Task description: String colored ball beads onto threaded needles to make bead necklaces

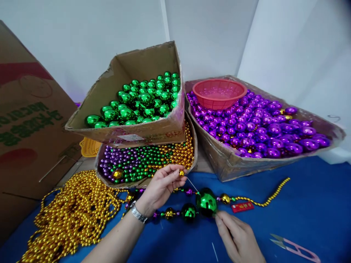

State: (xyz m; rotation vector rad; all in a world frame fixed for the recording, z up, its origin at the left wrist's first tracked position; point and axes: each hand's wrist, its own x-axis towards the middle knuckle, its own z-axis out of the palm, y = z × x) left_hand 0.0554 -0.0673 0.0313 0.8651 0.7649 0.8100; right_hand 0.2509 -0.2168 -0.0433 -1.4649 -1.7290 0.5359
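Note:
My left hand [161,186] is raised over the blue table, its thumb and fingers pinched on a small gold bead [181,173]. A thin needle or wire [192,184] runs from that bead down to a large green ball [206,202]. My right hand [238,235] pinches the strand right under that green ball. The strand [189,211] carries green, gold and purple beads and joins a gold bead chain [263,201] that trails to the right. A watch is on my left wrist.
A tilted carton of green balls [142,98] rests on a carton of small mixed beads [145,160]. A carton of purple balls [260,128] holds a red basket [219,93]. Gold bead chains [74,215] are heaped at left. Pink snips [296,248] and a red tag [242,206] lie at right.

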